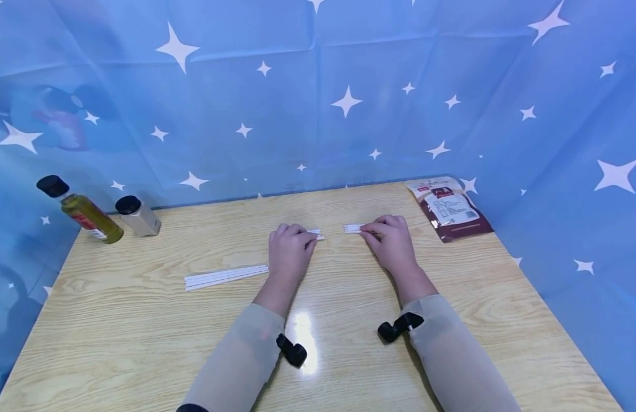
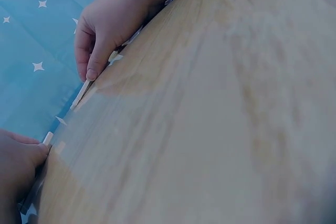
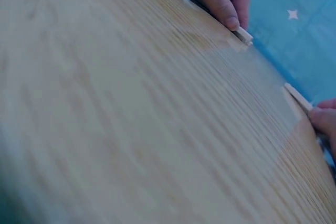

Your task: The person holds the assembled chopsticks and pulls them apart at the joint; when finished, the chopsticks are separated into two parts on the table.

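Near the middle of the table, my left hand (image 1: 289, 249) pinches thin white sticks (image 1: 320, 238) between thumb and fingers; only their short right ends show past the fingertips. To its right, my right hand (image 1: 392, 243) grips the end of a small bundle of white sticks (image 1: 352, 228) lying low at the tabletop, their free ends pointing left. A gap separates the two sets. Behind my left wrist lies a row of longer white sticks (image 1: 225, 277) side by side, untouched. In the left wrist view, the right hand (image 2: 113, 24) holds its sticks (image 2: 81, 94) close to the wood.
At the back left of the wooden table (image 1: 349, 320) stand an oil bottle (image 1: 91, 217) with a black cap and a small black-lidded jar (image 1: 139, 217). A maroon and white food packet (image 1: 450, 208) lies at the back right. Blue star-patterned cloth (image 1: 277, 103) hangs behind.
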`<state>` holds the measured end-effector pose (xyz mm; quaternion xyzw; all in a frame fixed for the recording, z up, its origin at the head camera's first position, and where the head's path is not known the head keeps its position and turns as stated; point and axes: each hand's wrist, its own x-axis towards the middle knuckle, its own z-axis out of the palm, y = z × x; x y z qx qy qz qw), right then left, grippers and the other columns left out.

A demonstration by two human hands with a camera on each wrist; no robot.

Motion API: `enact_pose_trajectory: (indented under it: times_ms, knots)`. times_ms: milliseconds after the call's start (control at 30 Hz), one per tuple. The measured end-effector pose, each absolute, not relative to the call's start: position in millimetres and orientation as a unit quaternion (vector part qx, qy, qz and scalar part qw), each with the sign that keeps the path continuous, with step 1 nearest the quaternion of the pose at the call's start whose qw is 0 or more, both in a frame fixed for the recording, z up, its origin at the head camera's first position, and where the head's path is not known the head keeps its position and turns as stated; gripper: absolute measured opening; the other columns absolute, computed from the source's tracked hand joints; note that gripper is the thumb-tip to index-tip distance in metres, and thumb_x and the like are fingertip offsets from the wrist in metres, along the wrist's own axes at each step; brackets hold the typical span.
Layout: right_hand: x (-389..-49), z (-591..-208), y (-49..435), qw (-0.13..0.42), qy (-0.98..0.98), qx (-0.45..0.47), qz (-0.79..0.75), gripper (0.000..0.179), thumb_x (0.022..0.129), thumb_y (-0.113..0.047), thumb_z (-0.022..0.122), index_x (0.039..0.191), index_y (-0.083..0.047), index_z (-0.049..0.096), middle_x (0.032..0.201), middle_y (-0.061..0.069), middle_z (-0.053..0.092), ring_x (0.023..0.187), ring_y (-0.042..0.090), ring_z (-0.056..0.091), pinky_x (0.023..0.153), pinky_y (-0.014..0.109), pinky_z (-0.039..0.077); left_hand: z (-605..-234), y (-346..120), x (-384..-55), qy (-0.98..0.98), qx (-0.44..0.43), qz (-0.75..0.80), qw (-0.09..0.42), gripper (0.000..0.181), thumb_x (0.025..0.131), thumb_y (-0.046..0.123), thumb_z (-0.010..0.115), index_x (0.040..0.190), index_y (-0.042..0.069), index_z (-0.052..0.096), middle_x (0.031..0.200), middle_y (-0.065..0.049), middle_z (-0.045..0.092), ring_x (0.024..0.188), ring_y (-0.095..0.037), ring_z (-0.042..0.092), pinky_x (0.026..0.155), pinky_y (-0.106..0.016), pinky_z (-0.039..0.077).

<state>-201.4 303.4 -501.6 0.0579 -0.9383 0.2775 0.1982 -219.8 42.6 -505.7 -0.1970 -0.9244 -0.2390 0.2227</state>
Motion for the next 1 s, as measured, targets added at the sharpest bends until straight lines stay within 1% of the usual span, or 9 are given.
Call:
enact_pose_trajectory:
  times_ms: [333,400,600,767,867,1000]
  knots:
    - [-202.0,-499.9,301.2,0.193,-0.939,0.053,0.280,0.012,0.096,-0.018,0.083,0.107,-0.013,0.086,0.112,0.010,0.069,0.107,0.033,0.054,0.091,0.048,0.047,-504.6,41.2,-219.9,-0.927,-0.190,-0.239,0.217,0.006,0.096,0.025,0.084,0.100,0.023,0.087,0.102,0.001,0.077,0.095,-0.024,0.064,0.081,-0.044,0.051]
    - [-202.1,-500.4,301.4,0.195,-0.939,0.053,0.280,0.013,0.096,-0.018,0.083,0.108,-0.012,0.085,0.112,0.010,0.069,0.107,0.033,0.054,0.091,0.048,0.047,-505.2,41.0,-218.6,-0.922,-0.194,-0.248,0.225,0.006,0.095,0.024,0.084,0.099,0.021,0.087,0.101,0.000,0.078,0.094,-0.025,0.064,0.081,-0.044,0.050]
    - [-198.0,-501.7,301.0,0.199,-0.939,0.056,0.274,0.019,0.095,-0.021,0.084,0.111,-0.010,0.083,0.111,0.010,0.070,0.105,0.033,0.054,0.089,0.049,0.046,-507.7,40.0,-211.8,-0.895,-0.218,-0.283,0.268,0.006,0.088,0.016,0.088,0.094,0.015,0.086,0.093,-0.002,0.077,0.089,-0.027,0.065,0.076,-0.046,0.050]
    - [-195.9,-499.2,299.1,0.218,-0.938,0.066,0.261,0.021,0.095,-0.023,0.084,0.111,-0.008,0.083,0.111,0.011,0.071,0.105,0.034,0.055,0.090,0.050,0.047,-507.8,38.9,-209.3,-0.892,-0.220,-0.285,0.274,0.006,0.088,0.015,0.088,0.094,0.015,0.086,0.094,-0.003,0.077,0.090,-0.028,0.064,0.078,-0.046,0.049]
    - [-196.0,-497.5,296.7,0.230,-0.937,0.077,0.252,0.022,0.095,-0.023,0.083,0.111,-0.008,0.083,0.110,0.012,0.071,0.104,0.035,0.056,0.091,0.051,0.047,-506.5,37.6,-208.2,-0.892,-0.218,-0.286,0.273,0.003,0.090,0.015,0.085,0.094,0.015,0.086,0.095,-0.003,0.077,0.091,-0.027,0.064,0.079,-0.047,0.049]
    - [-195.2,-496.7,291.6,0.240,-0.936,0.088,0.243,0.021,0.095,-0.023,0.083,0.110,-0.008,0.083,0.108,0.012,0.071,0.104,0.035,0.057,0.091,0.051,0.047,-504.5,34.9,-205.6,-0.888,-0.226,-0.290,0.277,0.004,0.092,0.015,0.082,0.092,0.014,0.086,0.094,-0.004,0.078,0.091,-0.028,0.065,0.080,-0.048,0.051]
